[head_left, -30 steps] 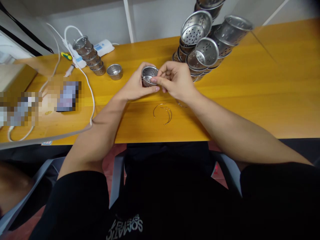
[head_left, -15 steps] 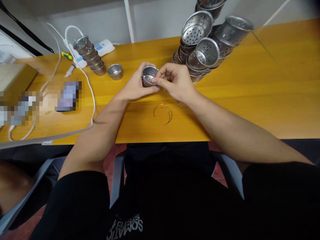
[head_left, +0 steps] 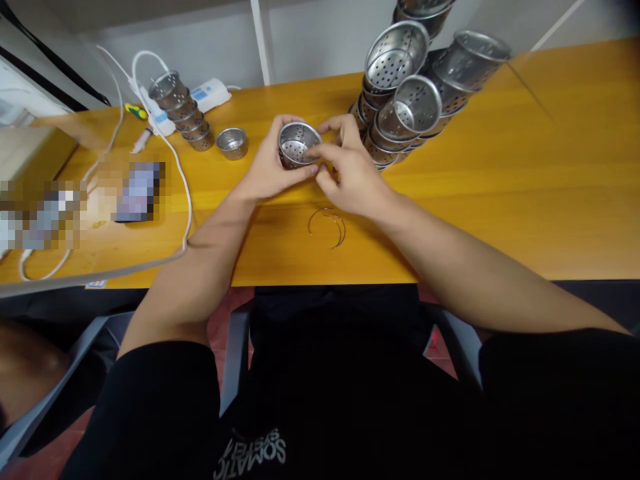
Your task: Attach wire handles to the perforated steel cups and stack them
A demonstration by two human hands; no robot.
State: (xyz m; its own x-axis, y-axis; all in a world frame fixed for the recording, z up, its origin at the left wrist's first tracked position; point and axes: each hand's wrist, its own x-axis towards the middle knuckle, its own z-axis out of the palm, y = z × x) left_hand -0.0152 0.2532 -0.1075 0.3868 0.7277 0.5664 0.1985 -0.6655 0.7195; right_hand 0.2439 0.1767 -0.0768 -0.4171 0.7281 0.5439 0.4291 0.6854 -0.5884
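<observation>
My left hand (head_left: 270, 163) is closed around a small perforated metal strainer cup (head_left: 299, 143), its mouth turned up toward me. My right hand (head_left: 350, 160) is at the cup's right side with its fingers apart. The index fingertip reaches over the rim into the cup, and the thumb sits lower, outside it. Whether anything small lies under these fingertips cannot be seen. Thin curved wires (head_left: 341, 230) rest on the table just below the hands.
Tall stacks of perforated cups (head_left: 410, 110) stand at right, close behind my right hand. A single cup (head_left: 232, 144) and a leaning cup stack (head_left: 183, 110) are at left. Farther left are a phone (head_left: 140, 192), a white cable (head_left: 183, 180) and a power strip (head_left: 213, 95).
The cup in my left hand has risen slightly and shows more of its inside. My right hand has gone from a pinch at the rim to spread fingers, with the index over the rim.
</observation>
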